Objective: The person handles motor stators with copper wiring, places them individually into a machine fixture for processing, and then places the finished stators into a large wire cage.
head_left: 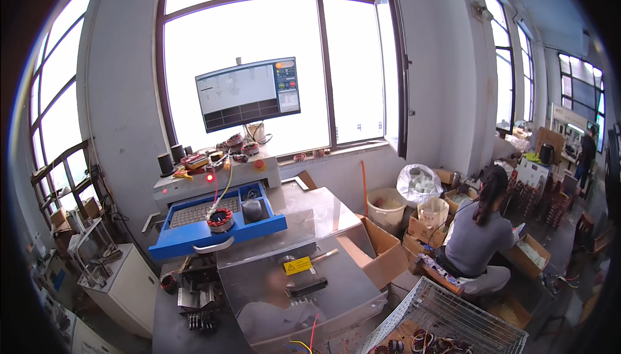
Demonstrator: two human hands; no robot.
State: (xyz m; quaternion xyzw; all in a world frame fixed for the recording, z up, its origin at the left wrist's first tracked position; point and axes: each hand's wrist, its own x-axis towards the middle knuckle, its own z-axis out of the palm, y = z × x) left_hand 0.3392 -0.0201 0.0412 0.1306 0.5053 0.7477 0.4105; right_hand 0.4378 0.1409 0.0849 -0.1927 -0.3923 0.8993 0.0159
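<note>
Neither of my hands shows in the head view. In front of me a wound motor stator (pixel 220 222) with copper-red windings sits on a blue pull-out drawer (pixel 213 243), and light-coloured leads rise from it. A keyboard (pixel 194 217) and a dark mouse (pixel 253 210) lie in the same drawer. Nearer stands a machine under a clear plastic cover (pixel 259 302) with a yellow warning label (pixel 298 265). Loose red and yellow wires (pixel 313 336) stick up at the lower edge; what they belong to is out of view.
A monitor (pixel 249 95) stands before the window. A wire basket (pixel 446 305) holding several stators (pixel 424 342) is at lower right, beside an open cardboard box (pixel 381 250). Beyond, a seated person (pixel 479 237) works among boxes. A metal fixture (pixel 197 294) stands at lower left.
</note>
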